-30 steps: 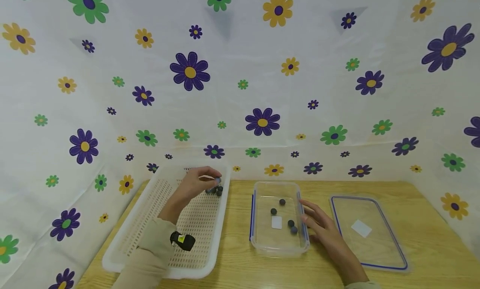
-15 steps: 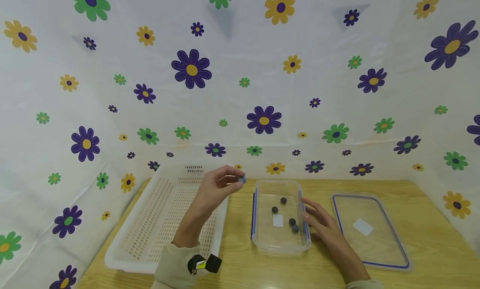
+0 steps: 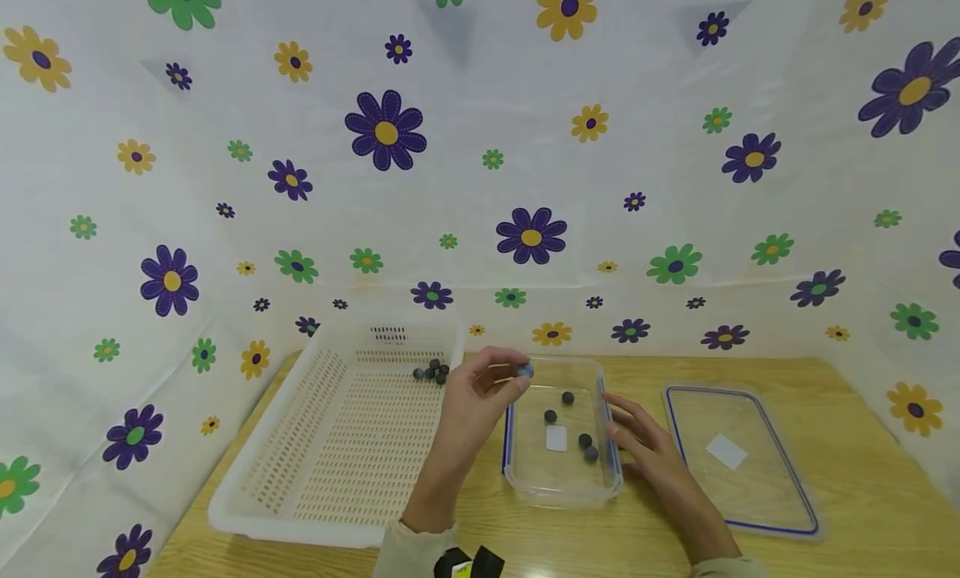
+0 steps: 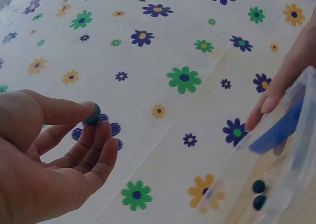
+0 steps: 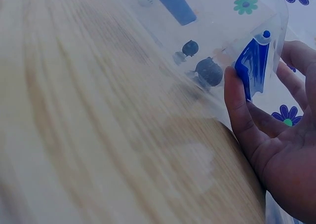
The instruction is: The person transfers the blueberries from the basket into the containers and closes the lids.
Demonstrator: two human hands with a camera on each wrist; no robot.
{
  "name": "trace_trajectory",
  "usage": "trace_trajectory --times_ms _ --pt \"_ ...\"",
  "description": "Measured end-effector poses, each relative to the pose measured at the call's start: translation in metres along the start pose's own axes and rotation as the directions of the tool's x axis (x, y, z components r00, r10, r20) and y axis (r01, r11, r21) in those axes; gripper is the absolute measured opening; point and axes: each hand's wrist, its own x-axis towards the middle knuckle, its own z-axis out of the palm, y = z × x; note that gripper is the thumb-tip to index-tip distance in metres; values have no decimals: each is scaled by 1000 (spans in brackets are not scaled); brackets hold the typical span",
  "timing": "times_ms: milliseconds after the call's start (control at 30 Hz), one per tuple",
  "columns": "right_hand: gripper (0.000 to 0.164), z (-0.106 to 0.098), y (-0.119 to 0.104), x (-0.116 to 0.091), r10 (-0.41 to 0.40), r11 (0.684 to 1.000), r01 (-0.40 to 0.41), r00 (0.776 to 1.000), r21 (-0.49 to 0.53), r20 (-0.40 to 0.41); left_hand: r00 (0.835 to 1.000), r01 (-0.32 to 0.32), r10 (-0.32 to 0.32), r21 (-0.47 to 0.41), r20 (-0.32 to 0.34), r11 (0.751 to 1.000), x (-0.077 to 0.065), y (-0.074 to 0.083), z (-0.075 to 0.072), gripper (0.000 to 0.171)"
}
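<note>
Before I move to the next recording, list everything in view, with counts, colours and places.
table: 1, light wood, beneath everything
cloth: flowered, white with purple, green, yellow, behind the table
basket: 1, white, left
basket berries: about 5, dark blue, far right corner
container: 1, clear, middle
latches: at least 2, blue, on container
container berries: 4, dark blue, inside
lid: 1, clear, blue-edged, right
squares: 2, white, one at container floor, one at lid
held berry: 1, blue, in fingertip grip
wrist device: 1, black, left wrist
sleeves: 2, beige
left hand: 1, pinching held berry
right hand: 1, touching container's right side
</note>
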Motion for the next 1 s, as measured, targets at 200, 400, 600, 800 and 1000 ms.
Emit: trace_trajectory --times_ms 200,400,600,800,1000 --pt "56 0 0 1 -12 1000 12 1000 0 12 997 -13 6 -94 -79 995 -3 -24 18 23" --pt "55 1 0 2 -5 1000 5 1000 -1 15 992 -31 18 -105 -124 994 -3 -49 26 21" --pt "56 3 0 2 18 1000 -18 1000 -14 8 992 39 -54 -139 -110 989 -6 -77 24 23" --pt "56 2 0 2 6 1000 -5 1000 -16 4 995 14 -24 -107 -94 994 -6 -85 26 23" --pt "55 0 0 2 14 1000 -14 1000 -14 -1 998 -40 39 -27 -55 999 -5 -88 30 22"
